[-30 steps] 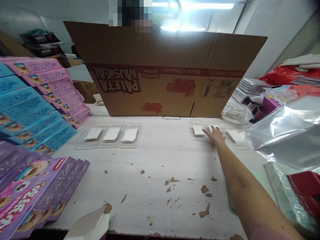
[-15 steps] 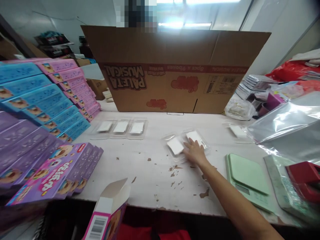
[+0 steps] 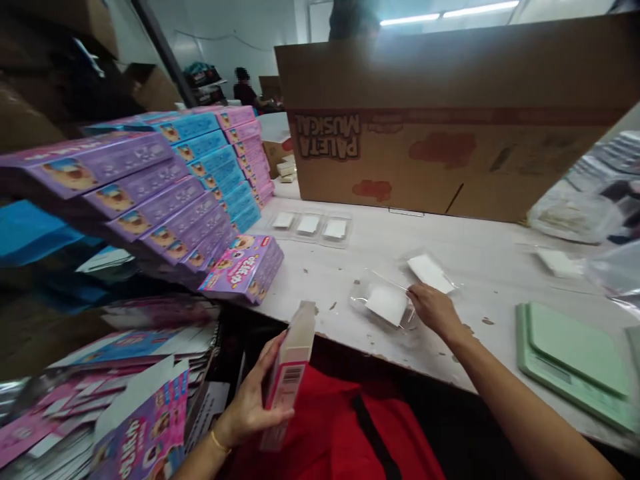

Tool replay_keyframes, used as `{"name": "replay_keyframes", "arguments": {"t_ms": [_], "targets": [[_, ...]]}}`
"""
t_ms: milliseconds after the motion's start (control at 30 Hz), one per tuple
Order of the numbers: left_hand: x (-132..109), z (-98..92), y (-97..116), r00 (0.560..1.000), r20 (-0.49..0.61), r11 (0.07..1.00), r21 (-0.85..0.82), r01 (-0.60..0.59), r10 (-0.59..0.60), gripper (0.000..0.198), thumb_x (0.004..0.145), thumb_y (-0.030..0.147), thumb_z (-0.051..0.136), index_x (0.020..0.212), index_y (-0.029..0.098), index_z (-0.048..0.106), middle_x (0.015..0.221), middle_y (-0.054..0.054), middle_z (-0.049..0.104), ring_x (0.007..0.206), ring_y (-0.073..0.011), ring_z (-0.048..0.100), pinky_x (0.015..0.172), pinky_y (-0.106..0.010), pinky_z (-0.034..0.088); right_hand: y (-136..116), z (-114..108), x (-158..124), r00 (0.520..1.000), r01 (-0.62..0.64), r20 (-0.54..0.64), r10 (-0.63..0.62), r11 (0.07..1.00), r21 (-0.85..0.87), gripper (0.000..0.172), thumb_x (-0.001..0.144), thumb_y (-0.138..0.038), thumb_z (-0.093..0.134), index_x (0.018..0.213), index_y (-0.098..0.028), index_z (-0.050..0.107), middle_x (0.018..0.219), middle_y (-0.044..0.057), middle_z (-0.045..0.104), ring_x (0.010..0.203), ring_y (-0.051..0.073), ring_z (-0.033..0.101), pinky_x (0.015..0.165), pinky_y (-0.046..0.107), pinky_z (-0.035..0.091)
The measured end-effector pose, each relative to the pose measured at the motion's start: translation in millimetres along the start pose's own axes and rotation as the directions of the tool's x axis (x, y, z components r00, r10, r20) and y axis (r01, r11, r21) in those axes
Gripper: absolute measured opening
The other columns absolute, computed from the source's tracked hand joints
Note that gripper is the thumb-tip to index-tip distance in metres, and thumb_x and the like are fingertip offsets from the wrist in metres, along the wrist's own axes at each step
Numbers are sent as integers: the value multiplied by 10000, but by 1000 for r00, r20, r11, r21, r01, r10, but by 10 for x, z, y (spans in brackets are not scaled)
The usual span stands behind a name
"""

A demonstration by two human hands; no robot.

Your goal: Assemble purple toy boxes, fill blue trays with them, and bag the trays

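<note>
A: L hand (image 3: 257, 397)?
B: Fingers curled round a slim cardboard carton (image 3: 295, 363), flap up, pink-edged w/ barcode, in front of the worktop (image 3: 377, 247).
A: R hand (image 3: 437, 312)?
B: Fingers pinched on the R edge of a thin clear plastic tray (image 3: 361, 297), flat white slab (image 3: 387, 305) inside, nr worktop's front.
A: Surface, rm?
B: Worktop white, chipped to brn; corrugated box (image 3: 390, 157) at back, tube lights (image 3: 481, 9) above.

White table (image 3: 365, 257), patched brown: carton (image 3: 440, 180) at twelve o'clock, bag (image 3: 575, 217) at two, one pack (image 3: 557, 263) at three, scale (image 3: 575, 350) at four, two packs (image 3: 386, 304) centrally, boxes (image 3: 245, 267) at nine, three packs (image 3: 309, 225) at ten.
</note>
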State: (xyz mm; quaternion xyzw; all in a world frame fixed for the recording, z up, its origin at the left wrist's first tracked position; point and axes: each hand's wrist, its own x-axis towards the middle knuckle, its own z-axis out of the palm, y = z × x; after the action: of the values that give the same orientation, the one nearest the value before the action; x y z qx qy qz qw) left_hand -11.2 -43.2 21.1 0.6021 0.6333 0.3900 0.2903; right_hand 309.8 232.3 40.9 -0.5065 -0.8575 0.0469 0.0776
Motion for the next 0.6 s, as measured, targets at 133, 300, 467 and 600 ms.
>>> {"name": "replay_keyframes", "arguments": {"t_ms": [133,300,467,600], "targets": [[-37,35,-80,995,-13,992,76,-102,103,1049,606,404,733,1414,334,67,1462,-105,191,1326,-372,204,1049,-583,209,-155,-263,-139,987,113,72,-143,940,321,314,896,-347,354,817,-214,628,808,24,641,743,166,576,659,270,404],[-31,19,-112,996,27,990,105,-91,89,1053,601,374,742,1416,293,82,1450,-115,161,1335,-356,168,1071,-559,167,-479,-646,-344,952,223,77,-297,842,491,285,889,-347,388,851,-229,645,824,20,640,719,148,570,646,256,411],[9,-88,-17,981,136,968,191,-163,138,1122,537,328,779,1418,305,85,1443,-103,152,1326,-343,195,1077,-504,206,-749,-794,-455,872,414,89,-482,821,392,248,889,-247,417,794,-228,645,754,8,610,656,114,535,606,235,381],[20,-180,132,960,243,930,300,-213,141,1106,533,309,767,1420,303,106,1434,-106,184,1306,-347,237,1067,-490,242,-981,-810,-465,840,489,102,-534,824,285,231,850,-159,464,696,-204,631,721,3,611,616,94,524,560,220,347]]}}
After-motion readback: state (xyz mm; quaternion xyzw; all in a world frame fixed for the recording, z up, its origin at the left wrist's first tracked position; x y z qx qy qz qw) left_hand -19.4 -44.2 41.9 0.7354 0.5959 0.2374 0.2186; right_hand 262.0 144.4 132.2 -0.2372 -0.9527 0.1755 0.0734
